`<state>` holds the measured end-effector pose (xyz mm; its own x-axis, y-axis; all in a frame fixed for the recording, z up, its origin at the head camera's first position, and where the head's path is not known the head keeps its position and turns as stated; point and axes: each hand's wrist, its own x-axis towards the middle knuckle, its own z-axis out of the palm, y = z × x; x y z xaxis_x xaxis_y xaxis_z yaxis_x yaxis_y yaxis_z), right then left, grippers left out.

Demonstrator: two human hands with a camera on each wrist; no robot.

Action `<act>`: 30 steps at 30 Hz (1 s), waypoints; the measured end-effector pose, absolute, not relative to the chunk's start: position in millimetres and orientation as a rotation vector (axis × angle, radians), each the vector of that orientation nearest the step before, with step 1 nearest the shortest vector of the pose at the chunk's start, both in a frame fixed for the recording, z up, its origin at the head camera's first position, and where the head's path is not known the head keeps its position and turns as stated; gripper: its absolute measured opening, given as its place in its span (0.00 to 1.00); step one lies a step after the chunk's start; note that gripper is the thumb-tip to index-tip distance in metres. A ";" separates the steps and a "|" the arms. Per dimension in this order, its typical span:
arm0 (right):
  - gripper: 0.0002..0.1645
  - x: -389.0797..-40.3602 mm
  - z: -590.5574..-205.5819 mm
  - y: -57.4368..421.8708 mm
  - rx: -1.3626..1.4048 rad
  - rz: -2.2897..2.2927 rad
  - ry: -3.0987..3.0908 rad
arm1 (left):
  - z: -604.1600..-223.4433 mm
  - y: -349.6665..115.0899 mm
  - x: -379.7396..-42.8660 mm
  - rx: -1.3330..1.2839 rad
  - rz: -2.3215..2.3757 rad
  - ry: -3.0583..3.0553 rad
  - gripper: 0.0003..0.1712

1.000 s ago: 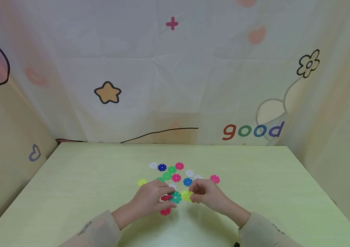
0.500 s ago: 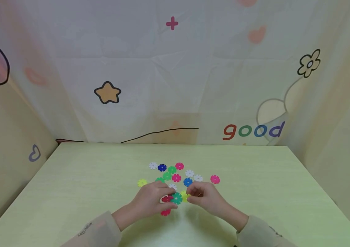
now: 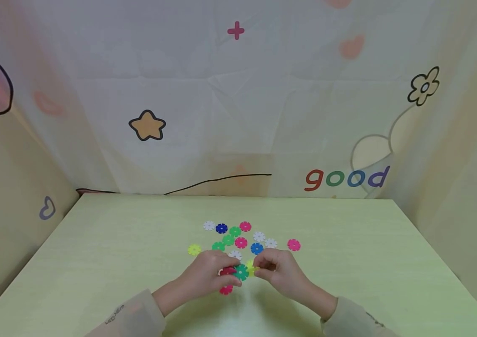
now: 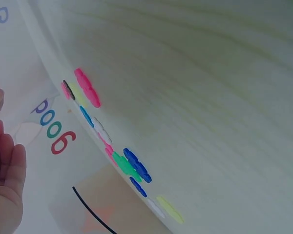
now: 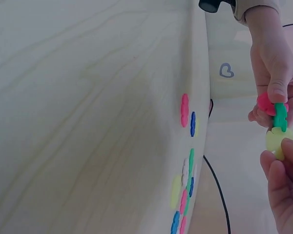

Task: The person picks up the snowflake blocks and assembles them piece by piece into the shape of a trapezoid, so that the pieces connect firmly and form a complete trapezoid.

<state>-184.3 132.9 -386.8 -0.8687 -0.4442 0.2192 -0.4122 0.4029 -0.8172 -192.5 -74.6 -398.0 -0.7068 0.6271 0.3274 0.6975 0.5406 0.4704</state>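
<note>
My left hand (image 3: 206,275) pinches a green notched snowflake disc (image 3: 241,272), with a red-pink disc (image 3: 227,271) joined behind it, partly covered by the fingers. Between the thumb and fingers of my right hand (image 3: 282,269) is a yellow snowflake disc (image 3: 250,267). In the right wrist view the yellow disc (image 5: 276,140) meets the green disc (image 5: 280,117) edge to edge, at an angle to it, and the pink disc (image 5: 265,103) sits beyond. Both hands are raised above the table. The left wrist view catches only part of the right hand (image 4: 5,170) at its left edge.
Several loose discs lie on the pale table (image 3: 116,243) behind the hands, among them a blue disc (image 3: 257,248), a green disc (image 3: 218,246) and a white disc (image 3: 235,255). A yellow disc (image 3: 194,249) lies left, a pink disc (image 3: 293,245) right. Another pink disc (image 3: 226,290) shows below the left hand.
My right hand has shifted a little left, bringing the yellow disc closer against the green one. The left hand stays nearly still, and the loose discs keep their places.
</note>
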 end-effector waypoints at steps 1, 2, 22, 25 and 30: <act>0.03 -183.7 -386.1 132.5 -0.812 -1.497 2.603 | -397.3 -74.5 -192.3 -1.155 -0.889 -2.651 0.20; 0.03 -183.2 -385.5 131.9 -0.826 -1.491 2.605 | -396.7 -74.5 -192.0 -1.168 -0.882 -2.652 0.19; 0.11 -200.5 -381.8 145.9 -0.757 -1.291 2.633 | -396.5 -76.4 -191.2 -1.060 -0.856 -2.804 0.24; 0.14 -215.1 -383.7 160.9 -0.631 -1.246 2.686 | -396.9 -81.7 -191.8 -1.016 -0.835 -2.856 0.25; 0.16 -241.3 -389.0 186.2 -0.398 -1.155 2.772 | -396.8 -86.8 -193.3 -1.000 -0.814 -2.878 0.26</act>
<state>-241.3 186.2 -389.0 -0.9593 -0.2825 -0.0027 -0.1970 0.6757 -0.7104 -193.3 -86.8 -396.8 -0.7989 0.5818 0.1523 0.5755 0.6659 0.4748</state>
